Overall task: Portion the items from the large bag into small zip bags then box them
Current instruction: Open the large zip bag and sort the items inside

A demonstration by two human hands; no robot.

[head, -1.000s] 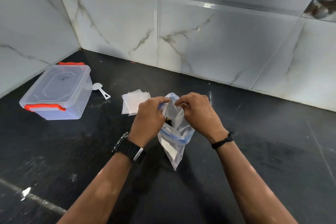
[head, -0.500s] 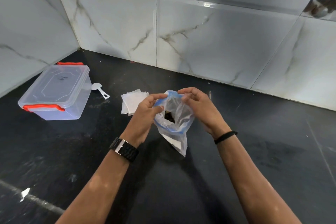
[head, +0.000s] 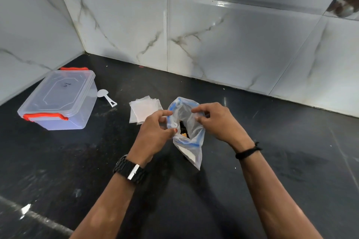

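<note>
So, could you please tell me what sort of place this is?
Probably a home kitchen counter: a dark stone countertop set into a corner of glossy marble-look wall tiles, with a lidded plastic storage box.

Two walls of large glossy white tiles (head: 223, 44) with grey marble veining meet in a corner at the upper left. Below them lies a dark, nearly black polished desk (head: 291, 161), faintly scuffed. Light glints off the tile faces and grout lines.

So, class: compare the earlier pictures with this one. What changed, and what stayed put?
Both hands, left hand and right hand, have pulled the large bag mouth wider open, still pinching its rim. The box, scoop and small zip bags stayed put.
</note>
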